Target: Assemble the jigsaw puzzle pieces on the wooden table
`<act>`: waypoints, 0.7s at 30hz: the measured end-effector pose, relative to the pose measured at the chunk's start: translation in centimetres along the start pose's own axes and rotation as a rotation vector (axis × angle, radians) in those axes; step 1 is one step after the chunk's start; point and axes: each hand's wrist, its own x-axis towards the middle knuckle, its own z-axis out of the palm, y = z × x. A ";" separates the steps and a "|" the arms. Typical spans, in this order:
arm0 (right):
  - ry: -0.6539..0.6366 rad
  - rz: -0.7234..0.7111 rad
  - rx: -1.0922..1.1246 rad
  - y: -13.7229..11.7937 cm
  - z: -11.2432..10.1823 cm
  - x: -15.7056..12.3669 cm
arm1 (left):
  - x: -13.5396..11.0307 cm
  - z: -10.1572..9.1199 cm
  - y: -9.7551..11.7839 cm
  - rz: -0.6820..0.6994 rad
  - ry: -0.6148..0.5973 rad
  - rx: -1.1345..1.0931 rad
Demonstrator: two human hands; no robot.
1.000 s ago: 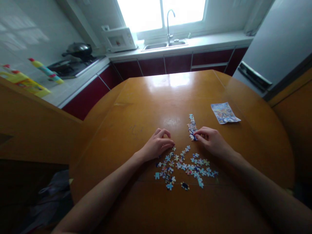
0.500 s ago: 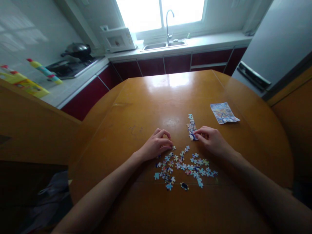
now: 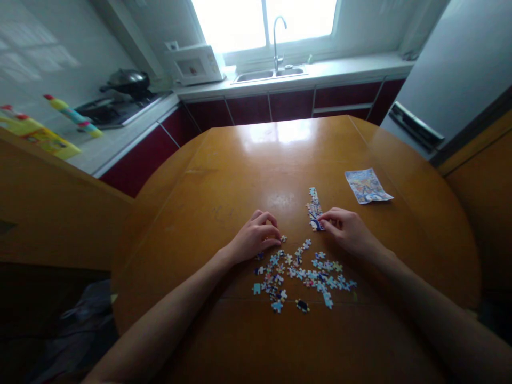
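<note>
Watching from a distance, I see the right hand (image 3: pixel 346 229) at the near end of the puzzle strip (image 3: pixel 314 207) on the wooden table (image 3: pixel 224 176), its grip narrow; whether it pinches anything, I cannot tell. Left of the strip, the left hand (image 3: pixel 254 237) curls, also narrow, just beside a single piece (image 3: pixel 284 238); I cannot tell if they touch. Loose pieces (image 3: pixel 311 274) spread nearer than the strip; a printed sheet (image 3: pixel 366 184) lies to its right.

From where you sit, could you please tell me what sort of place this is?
Most likely a home kitchen: there is a sink with a tall faucet, a microwave, and a lidded pan.
</note>
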 end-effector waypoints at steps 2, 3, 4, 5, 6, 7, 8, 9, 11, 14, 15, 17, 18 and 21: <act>-0.002 0.000 -0.001 0.0 0.0 0.0 | 0.0 0.1 0.0 0.005 -0.003 -0.005; -0.003 0.001 -0.002 0.0 0.0 0.0 | 0.0 0.1 -0.1 0.009 -0.001 -0.007; -0.002 0.002 -0.002 0.1 0.0 0.0 | -0.1 0.0 -0.2 0.010 0.003 -0.008; -0.001 0.003 -0.002 0.1 0.0 0.0 | -0.1 0.0 -0.3 0.007 0.012 -0.007; 0.000 0.003 -0.002 0.1 0.0 0.0 | -0.1 -0.1 -0.4 0.004 0.028 -0.005; 0.001 0.003 -0.002 0.2 0.0 0.0 | -0.2 -0.2 -0.6 -0.001 0.050 -0.001; 0.002 0.004 -0.003 0.2 0.0 0.0 | -0.2 -0.4 -0.7 -0.006 0.074 0.002; 0.001 0.006 -0.004 0.2 0.0 0.0 | -0.2 -0.5 -0.9 -0.011 0.097 0.005; 0.001 0.009 -0.003 0.2 0.0 0.0 | -0.3 -0.8 -1.2 -0.018 0.132 0.004; -0.001 0.012 0.000 0.2 0.0 0.0 | -0.4 -0.7 -1.2 -0.022 0.132 -0.009; -0.001 0.012 0.000 0.2 0.0 0.0 | -0.4 -0.5 -1.1 -0.021 0.123 -0.012; -0.002 0.010 -0.005 0.1 -0.1 0.0 | -0.4 -0.2 -0.9 -0.019 0.096 -0.013; -0.002 0.008 -0.006 0.1 -0.1 0.0 | -0.4 0.0 -0.7 -0.020 0.082 -0.014; 0.003 0.009 -0.006 0.1 -0.2 0.0 | -0.3 0.3 -0.4 -0.020 0.050 -0.025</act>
